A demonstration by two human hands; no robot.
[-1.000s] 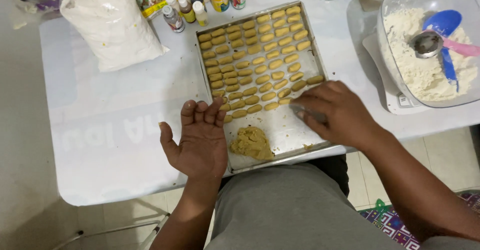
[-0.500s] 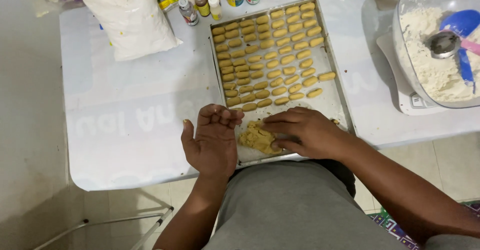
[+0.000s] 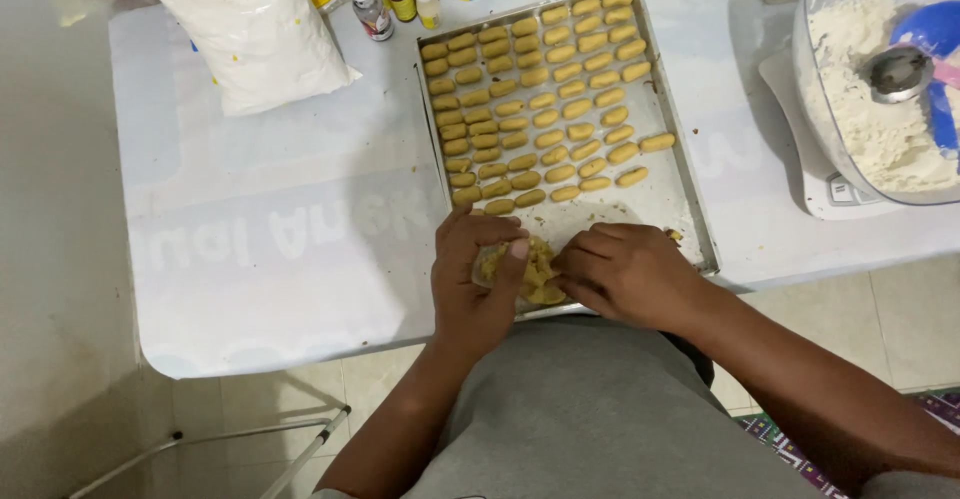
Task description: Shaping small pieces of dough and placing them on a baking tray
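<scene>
Where the tray (image 3: 690, 221) ends, both hands, left hand (image 3: 478, 277) and right hand (image 3: 622, 271), seemingly curled around dough lump (image 3: 532, 271).

A white table (image 3: 250, 259) is standing on pale floor tiles (image 3: 880, 329). A patterned rug (image 3: 790, 444) is showing at lower right, and thin metal legs (image 3: 240, 439) are crossing below.

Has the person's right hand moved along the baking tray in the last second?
Yes. The right hand slid from the tray's right edge leftward to the dough lump.
</scene>
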